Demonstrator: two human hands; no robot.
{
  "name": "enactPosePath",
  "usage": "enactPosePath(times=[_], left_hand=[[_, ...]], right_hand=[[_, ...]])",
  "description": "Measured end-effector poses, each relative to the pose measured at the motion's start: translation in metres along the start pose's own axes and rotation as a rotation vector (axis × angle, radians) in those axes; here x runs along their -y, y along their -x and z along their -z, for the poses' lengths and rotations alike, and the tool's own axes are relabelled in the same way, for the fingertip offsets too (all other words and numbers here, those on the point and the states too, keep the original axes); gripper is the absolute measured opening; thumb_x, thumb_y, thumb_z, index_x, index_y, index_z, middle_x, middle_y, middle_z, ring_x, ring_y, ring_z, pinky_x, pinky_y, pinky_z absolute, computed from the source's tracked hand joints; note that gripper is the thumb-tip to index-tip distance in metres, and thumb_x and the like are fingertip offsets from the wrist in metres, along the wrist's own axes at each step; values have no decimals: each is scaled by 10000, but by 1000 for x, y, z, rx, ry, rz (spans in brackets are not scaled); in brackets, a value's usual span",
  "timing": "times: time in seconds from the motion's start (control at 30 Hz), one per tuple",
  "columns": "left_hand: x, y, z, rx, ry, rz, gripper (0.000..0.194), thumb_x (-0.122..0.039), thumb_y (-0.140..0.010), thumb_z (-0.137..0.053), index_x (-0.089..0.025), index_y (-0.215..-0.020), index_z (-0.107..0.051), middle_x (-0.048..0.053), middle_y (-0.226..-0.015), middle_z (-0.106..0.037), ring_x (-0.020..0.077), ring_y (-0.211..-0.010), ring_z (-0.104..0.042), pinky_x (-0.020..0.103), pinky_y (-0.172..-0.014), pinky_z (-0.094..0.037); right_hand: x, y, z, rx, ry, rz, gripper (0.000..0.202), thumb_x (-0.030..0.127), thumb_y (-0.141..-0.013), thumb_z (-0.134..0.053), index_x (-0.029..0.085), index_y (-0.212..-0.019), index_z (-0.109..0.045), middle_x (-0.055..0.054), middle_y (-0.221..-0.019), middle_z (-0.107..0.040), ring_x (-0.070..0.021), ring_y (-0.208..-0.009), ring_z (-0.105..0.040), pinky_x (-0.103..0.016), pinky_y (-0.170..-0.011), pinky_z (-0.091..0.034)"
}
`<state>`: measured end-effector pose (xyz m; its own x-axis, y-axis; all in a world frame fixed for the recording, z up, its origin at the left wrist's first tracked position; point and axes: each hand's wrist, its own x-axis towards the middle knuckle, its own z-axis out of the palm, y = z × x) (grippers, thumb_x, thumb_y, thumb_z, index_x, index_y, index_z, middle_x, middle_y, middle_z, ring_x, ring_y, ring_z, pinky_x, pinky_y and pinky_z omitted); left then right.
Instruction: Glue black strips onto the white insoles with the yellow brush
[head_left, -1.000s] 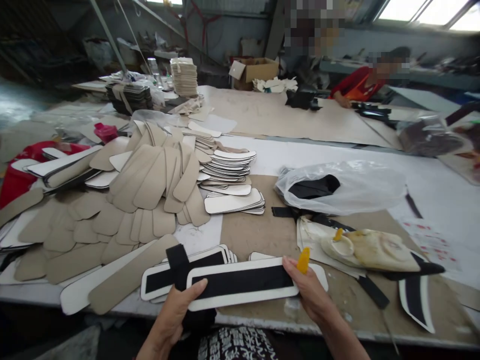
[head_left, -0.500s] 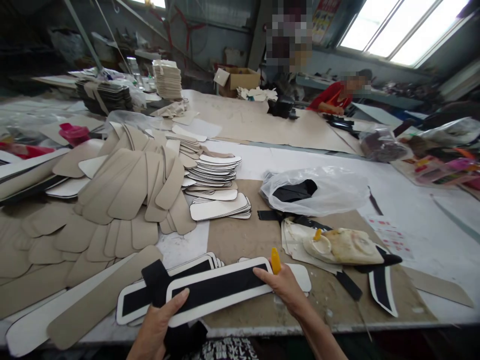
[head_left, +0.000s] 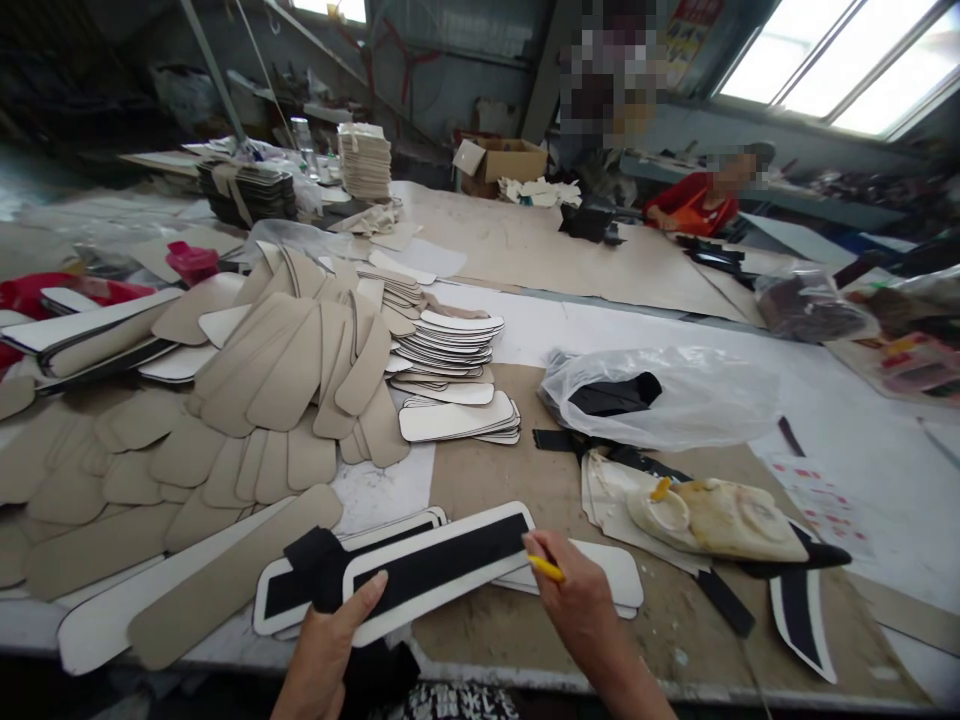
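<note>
My left hand [head_left: 326, 640] is closed on the lower left end of a long rounded white panel [head_left: 431, 590], its thumb lying on top. A black strip [head_left: 450, 560] runs down the panel's middle. At the panel's far right end, my right hand [head_left: 581, 600] grips a small yellow tool [head_left: 546, 568]; much of that tool is hidden by the fingers. Under the held panel lie similar white panels with black strips, and a loose black strip [head_left: 319, 565] crosses them by my left hand. A plain white panel [head_left: 607, 575] lies beyond my right hand.
Many beige panels [head_left: 277, 370] are heaped at left, beside stacked white panels [head_left: 457, 415]. At right are a plastic bag [head_left: 697, 400] with black pieces, a stained cream container [head_left: 742, 520] and a black-and-white piece [head_left: 802, 625]. A person in red [head_left: 697, 205] works across the table.
My right hand has let go of the panel's right end, and the yellow tool has swung from upright to pointing across. The whole view has shifted slightly. My left hand keeps hold of the panel.
</note>
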<state>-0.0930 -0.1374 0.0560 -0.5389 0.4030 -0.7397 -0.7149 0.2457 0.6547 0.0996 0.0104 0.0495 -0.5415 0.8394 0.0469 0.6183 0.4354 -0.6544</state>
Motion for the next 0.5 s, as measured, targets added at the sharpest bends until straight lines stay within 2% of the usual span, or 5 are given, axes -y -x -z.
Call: enactPosePath(times=[0.07,0.13,0.23,0.33,0.5], left_hand=[[1,2,-3,12,30,27,501,-253,-584,-729,-132,-1047,-583,72,-897,-697,261,-959,-597,366,-862,-480],[1,4,-6,34,71,104,482,-270,-595,-719,-138,-1041,-591,78,-866,-701,284,-902,-619,402,-814,-506],[-3,6,-6,26,90,176,465,-278,-610,-707,-145,-1041,-590,73,-808,-706,292,-836,-638,416,-753,-529],[-9,7,-5,-31,75,154,499,-249,-602,-715,-152,-1069,-569,56,-771,-707,282,-811,-644,391,-711,-543],[-15,6,-2,-115,49,115,489,-218,-581,-722,-155,-1047,-583,42,-728,-703,286,-775,-649,364,-623,-557]], right_hand=[[11,0,-10,181,-114,-34,201,307,-828,-412,215,-748,-571,-7,-631,-600,-136,-564,-547,-228,-549,-378],[11,-1,-19,252,-199,-146,247,325,-835,-381,211,-714,-564,8,-590,-596,-121,-484,-529,-216,-492,-377],[-7,-6,-21,119,-212,-316,291,380,-826,-373,198,-683,-550,2,-594,-599,-115,-454,-516,-219,-486,-393],[-28,-12,-8,39,-274,-452,283,430,-795,-409,192,-738,-550,-7,-625,-599,-121,-481,-518,-225,-478,-398],[-42,-10,6,-1,-342,-491,343,502,-752,-460,210,-572,-446,40,-432,-437,-113,-401,-422,-228,-410,-342]])
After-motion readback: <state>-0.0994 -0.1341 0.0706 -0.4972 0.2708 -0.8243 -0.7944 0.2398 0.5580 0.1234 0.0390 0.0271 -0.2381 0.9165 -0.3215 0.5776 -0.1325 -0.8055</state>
